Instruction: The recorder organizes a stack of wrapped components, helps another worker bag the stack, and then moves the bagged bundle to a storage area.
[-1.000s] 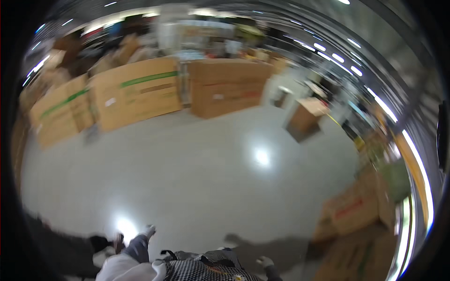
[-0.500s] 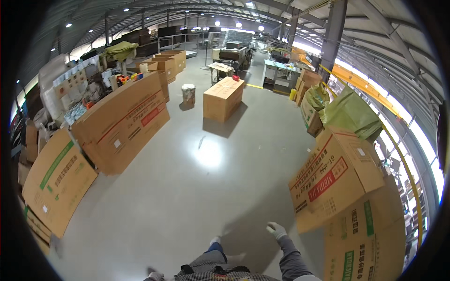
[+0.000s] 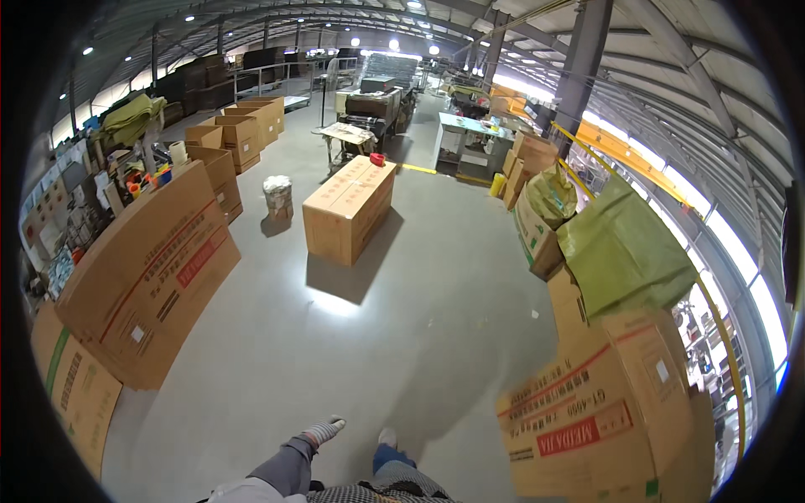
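From here the left hand (image 3: 329, 429) hangs loose and empty, right hand unseen; bumping that carton (image 3: 348, 214) could topple the red object (image 3: 377, 159) atop.

Worn are a grey sleeve (image 3: 291, 463), striped glove (image 3: 323, 431) and checked garment (image 3: 360, 493).

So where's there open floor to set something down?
The widest open floor runs from the left hand to the brown box, between the large left carton and the large right carton. More lies between that box and the green sheet, barring a small white scrap. It's crowded behind the left carton and around the green sheet.
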Available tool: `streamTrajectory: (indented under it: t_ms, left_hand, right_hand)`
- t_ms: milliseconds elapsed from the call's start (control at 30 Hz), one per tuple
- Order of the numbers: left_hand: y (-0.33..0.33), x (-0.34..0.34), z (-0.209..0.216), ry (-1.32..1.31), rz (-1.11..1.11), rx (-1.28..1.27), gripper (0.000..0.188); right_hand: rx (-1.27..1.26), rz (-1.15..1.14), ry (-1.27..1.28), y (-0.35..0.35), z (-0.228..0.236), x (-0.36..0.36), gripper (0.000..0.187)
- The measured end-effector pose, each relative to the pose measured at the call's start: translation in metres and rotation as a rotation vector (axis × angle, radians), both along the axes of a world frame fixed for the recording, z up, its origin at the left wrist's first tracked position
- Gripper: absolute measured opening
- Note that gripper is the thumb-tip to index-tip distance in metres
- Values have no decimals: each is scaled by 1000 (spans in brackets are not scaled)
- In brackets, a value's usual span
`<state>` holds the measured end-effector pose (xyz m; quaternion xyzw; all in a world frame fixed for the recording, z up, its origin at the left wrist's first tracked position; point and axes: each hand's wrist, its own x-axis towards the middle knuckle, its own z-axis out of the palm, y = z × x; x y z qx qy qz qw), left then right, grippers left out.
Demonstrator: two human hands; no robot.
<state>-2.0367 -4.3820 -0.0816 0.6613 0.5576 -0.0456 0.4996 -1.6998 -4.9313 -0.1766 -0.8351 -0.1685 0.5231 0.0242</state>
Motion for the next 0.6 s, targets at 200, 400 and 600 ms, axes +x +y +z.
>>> streamTrajectory:
  t_ms: [200,400,600]
  left_hand:
    - [156,22,-53,133,-184,-136,54]
    - [269,-57,-135,229,-54,-75,41]
    - [495,148,-141,126,-89,-121,45]
  right_hand:
    - [78,278,-69,313,-40,205,46]
    - [835,21,-215,817,21,424,46]
    - [792,195,-365,1003,69,493,52]
